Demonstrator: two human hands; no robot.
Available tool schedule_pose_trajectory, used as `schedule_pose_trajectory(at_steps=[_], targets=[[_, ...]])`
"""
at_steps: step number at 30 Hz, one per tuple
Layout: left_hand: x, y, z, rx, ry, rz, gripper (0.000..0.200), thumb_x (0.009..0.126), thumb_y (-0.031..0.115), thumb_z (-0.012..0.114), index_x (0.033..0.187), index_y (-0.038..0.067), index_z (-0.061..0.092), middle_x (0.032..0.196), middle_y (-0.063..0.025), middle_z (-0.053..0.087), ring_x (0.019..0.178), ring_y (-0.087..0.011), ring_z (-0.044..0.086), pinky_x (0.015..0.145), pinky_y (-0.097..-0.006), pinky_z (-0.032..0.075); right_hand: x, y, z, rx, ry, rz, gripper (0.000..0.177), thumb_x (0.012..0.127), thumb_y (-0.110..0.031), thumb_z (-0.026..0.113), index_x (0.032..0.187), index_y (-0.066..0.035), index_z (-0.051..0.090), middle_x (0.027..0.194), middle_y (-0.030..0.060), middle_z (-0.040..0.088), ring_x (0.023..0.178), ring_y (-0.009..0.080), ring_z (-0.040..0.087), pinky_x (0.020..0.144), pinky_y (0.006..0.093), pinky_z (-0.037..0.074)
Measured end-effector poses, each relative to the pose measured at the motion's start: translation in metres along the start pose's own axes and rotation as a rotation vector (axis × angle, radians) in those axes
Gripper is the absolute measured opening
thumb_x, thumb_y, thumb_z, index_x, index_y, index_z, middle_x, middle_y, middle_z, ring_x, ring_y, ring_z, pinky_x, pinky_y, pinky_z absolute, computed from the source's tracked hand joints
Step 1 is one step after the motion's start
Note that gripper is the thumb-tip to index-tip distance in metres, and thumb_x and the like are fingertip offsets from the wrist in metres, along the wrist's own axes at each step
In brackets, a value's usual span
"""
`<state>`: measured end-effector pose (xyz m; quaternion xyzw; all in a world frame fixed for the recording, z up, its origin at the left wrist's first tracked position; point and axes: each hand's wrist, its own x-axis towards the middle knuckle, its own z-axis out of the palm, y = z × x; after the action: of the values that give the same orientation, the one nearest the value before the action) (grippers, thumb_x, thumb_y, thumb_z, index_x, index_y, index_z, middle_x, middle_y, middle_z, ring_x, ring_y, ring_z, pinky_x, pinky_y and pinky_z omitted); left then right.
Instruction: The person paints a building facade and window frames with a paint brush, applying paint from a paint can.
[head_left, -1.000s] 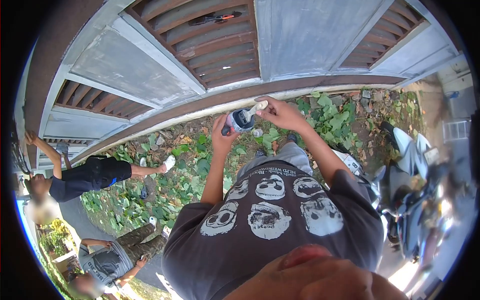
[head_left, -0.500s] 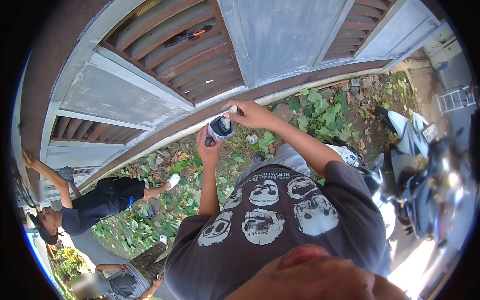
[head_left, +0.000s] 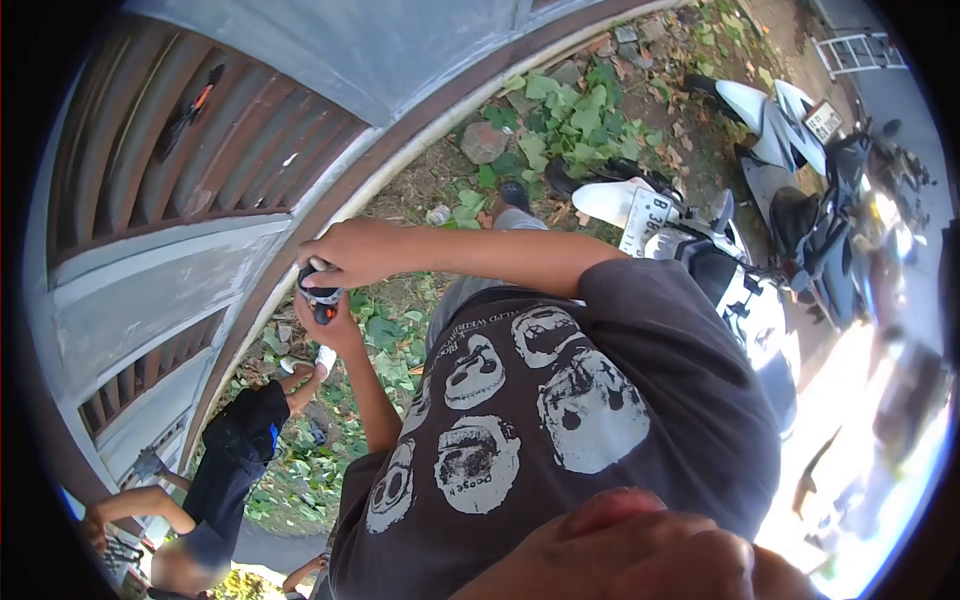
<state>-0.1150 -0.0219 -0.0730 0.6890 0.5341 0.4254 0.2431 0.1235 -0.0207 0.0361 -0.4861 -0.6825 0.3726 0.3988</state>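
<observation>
**Small cup, best steadied by its side wall**

A small dark-rimmed cup (head_left: 322, 297) is held in the air beside the base of the louvred wall (head_left: 250, 255), above the leafy ground (head_left: 385, 325). Its side is wrapped by the bent fingers of the left hand (head_left: 338, 328), and a black-and-orange piece (head_left: 325, 314) is seen against it. The right hand (head_left: 352, 250) is curled over the rim, and a pale handle (head_left: 318, 264) seems to be pinched between its thumb and fingers. The contents are hidden, and the cup's tilt cannot be told.

The cup is judged light and fairly stiff, though its wall could be dented by a hard squeeze. If any wetness is carried on the outside, the surface could be made slippery. It is best gripped low around the wall, with the rim left free; the handle, likely light and rigid, is best pinched near its bare end.
</observation>
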Motion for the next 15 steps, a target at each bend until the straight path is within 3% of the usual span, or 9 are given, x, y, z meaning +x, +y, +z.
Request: schedule_pose_trajectory(at_steps=[2, 3, 5, 6, 8, 10, 14, 15], targets=[[-0.004, -0.009, 0.032, -0.098, -0.024, -0.023, 0.077, 0.07, 0.002, 0.09, 0.138, -0.003, 0.055, 0.132, -0.0203, 0.057, 0.12, -0.034, 0.058, 0.102, -0.0424, 0.047, -0.013, 0.019, -0.01, 0.003, 0.033, -0.057, 0.036, 0.1, -0.044, 0.062, 0.116, -0.012, 0.067, 0.077, 0.0152, 0.071, 0.071, 0.0357, 0.071, 0.064, 0.0481, 0.053], [-0.003, -0.023, 0.002, -0.048, 0.05, -0.031, 0.076, 0.071, 0.003, 0.09, 0.139, -0.003, 0.055, 0.131, -0.0203, 0.057, 0.119, -0.0339, 0.058, 0.101, -0.0419, 0.047, -0.018, 0.023, -0.021, -0.018, 0.033, -0.022, 0.035, 0.099, -0.043, 0.061, 0.114, -0.012, 0.066, 0.076, 0.0149, 0.071, 0.07, 0.036, 0.071, 0.063, 0.0487, 0.053], [-0.006, -0.038, -0.06, 0.101, 0.142, -0.049, 0.07, 0.077, 0.005, 0.086, 0.139, -0.002, 0.053, 0.129, -0.0185, 0.057, 0.116, -0.0326, 0.058, 0.099, -0.0408, 0.047, 0.01, -0.004, 0.019, 0.115, 0.003, -0.021, 0.035, 0.099, -0.043, 0.061, 0.112, -0.012, 0.066, 0.076, 0.0147, 0.071, 0.069, 0.0363, 0.07, 0.062, 0.0493, 0.053], [-0.015, -0.041, -0.05, 0.132, 0.113, -0.065, 0.065, 0.082, 0.006, 0.082, 0.139, -0.002, 0.052, 0.127, -0.0168, 0.057, 0.114, -0.0312, 0.058, 0.096, -0.0402, 0.047, 0.006, -0.007, 0.019, 0.086, 0.051, 0.08, 0.033, 0.096, -0.039, 0.063, 0.11, -0.009, 0.067, 0.077, 0.0151, 0.071, 0.073, 0.0369, 0.071, 0.065, 0.0496, 0.055], [-0.001, -0.038, 0.035, 0.047, 0.045, -0.04, 0.057, 0.089, 0.007, 0.077, 0.139, -0.001, 0.051, 0.124, -0.0142, 0.057, 0.111, -0.0292, 0.058, 0.093, -0.0393, 0.047, -0.011, 0.013, 0.002, -0.043, 0.16, 0.25, 0.032, 0.092, -0.035, 0.065, 0.108, -0.007, 0.068, 0.079, 0.0155, 0.072, 0.076, 0.0375, 0.073, 0.068, 0.0498, 0.057], [0.039, -0.025, 0.104, -0.02, 0.04, 0.031, 0.053, 0.093, 0.009, 0.073, 0.14, -0.001, 0.05, 0.123, -0.014, 0.057, 0.109, -0.0281, 0.059, 0.092, -0.0393, 0.048, 0.002, 0.032, 0.017, -0.074, 0.114, 0.161, 0.034, 0.097, -0.045, 0.06, 0.107, -0.012, 0.065, 0.074, 0.0143, 0.07, 0.068, 0.0371, 0.071, 0.058, 0.051, 0.054], [0.037, 0.024, 0.075, 0.079, -0.053, 0.064, 0.048, 0.099, 0.012, 0.068, 0.141, -0.003, 0.049, 0.125, -0.0166, 0.057, 0.11, -0.0267, 0.06, 0.094, -0.0405, 0.05, -0.004, 0.049, -0.027, -0.023, 0.009, 0.257, 0.038, 0.099, -0.047, 0.059, 0.11, -0.011, 0.064, 0.074, 0.0139, 0.07, 0.068, 0.0373, 0.071, 0.057, 0.0516, 0.054], [0.041, 0.031, 0.081, 0.026, -0.056, -0.008, 0.052, 0.095, 0.01, 0.071, 0.141, -0.003, 0.05, 0.125, -0.0181, 0.058, 0.112, -0.0302, 0.059, 0.095, -0.0422, 0.05, -0.005, 0.055, -0.04, -0.012, 0.01, 0.211, 0.039, 0.099, -0.048, 0.059, 0.112, -0.011, 0.063, 0.074, 0.0139, 0.07, 0.068, 0.0374, 0.071, 0.058, 0.0513, 0.054]])
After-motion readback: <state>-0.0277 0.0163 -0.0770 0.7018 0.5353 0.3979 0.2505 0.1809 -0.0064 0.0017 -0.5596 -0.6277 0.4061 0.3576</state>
